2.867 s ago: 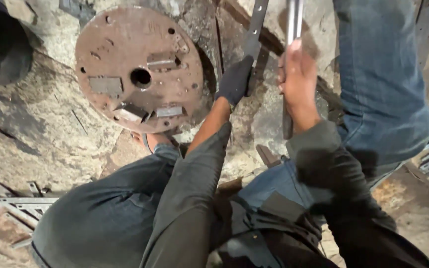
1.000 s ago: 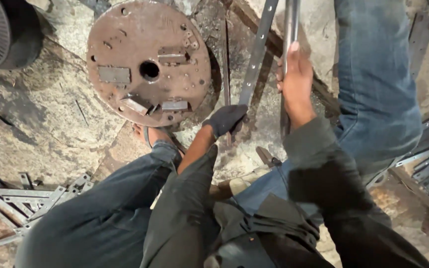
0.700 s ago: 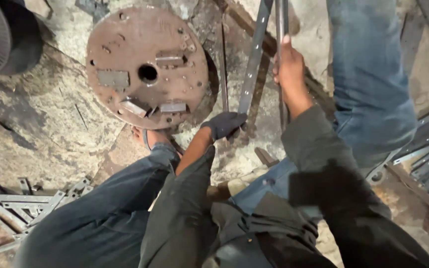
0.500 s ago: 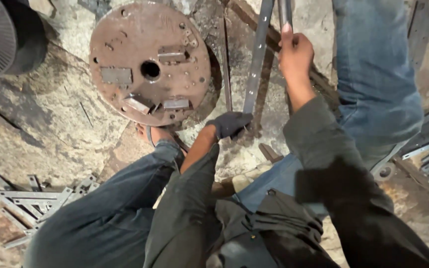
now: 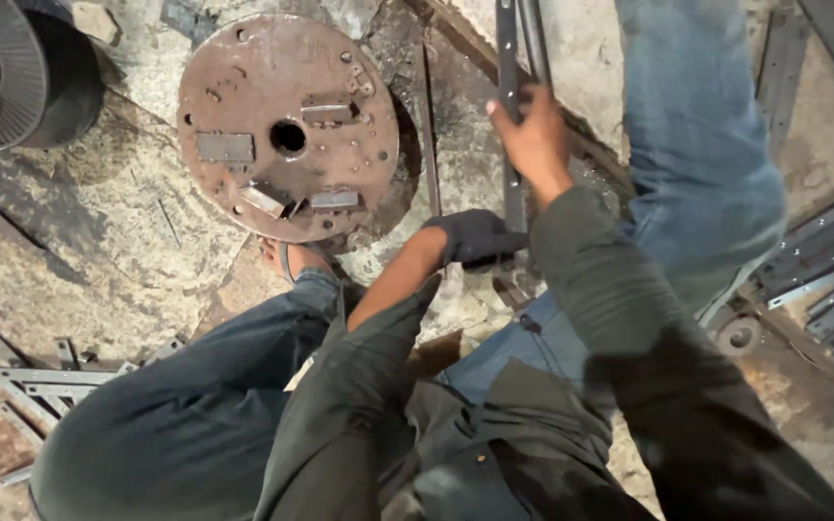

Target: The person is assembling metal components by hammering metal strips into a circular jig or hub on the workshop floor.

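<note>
My left hand [image 5: 476, 237] wears a dark glove and is closed around the lower end of a long flat steel bar [image 5: 508, 106] that runs up and out of the top of the view. My bare right hand [image 5: 532, 137] grips the same bar higher up, along with a second thin bar [image 5: 534, 39] beside it. Both bars stand steeply above the rough stone floor. To the left lies a rusty round steel plate [image 5: 288, 127] with a centre hole and small welded blocks on it.
Another person's leg in blue jeans [image 5: 699, 145] stands at the upper right. Dark steel strips [image 5: 827, 265] lie stacked at the right edge. Short angle pieces [image 5: 36, 386] lie at the lower left. A black round drum [image 5: 26, 82] sits at the top left.
My gloved left hand slid down the bar from high up to its lower end. My right hand stayed gripping the bars near the top, shifting slightly.
</note>
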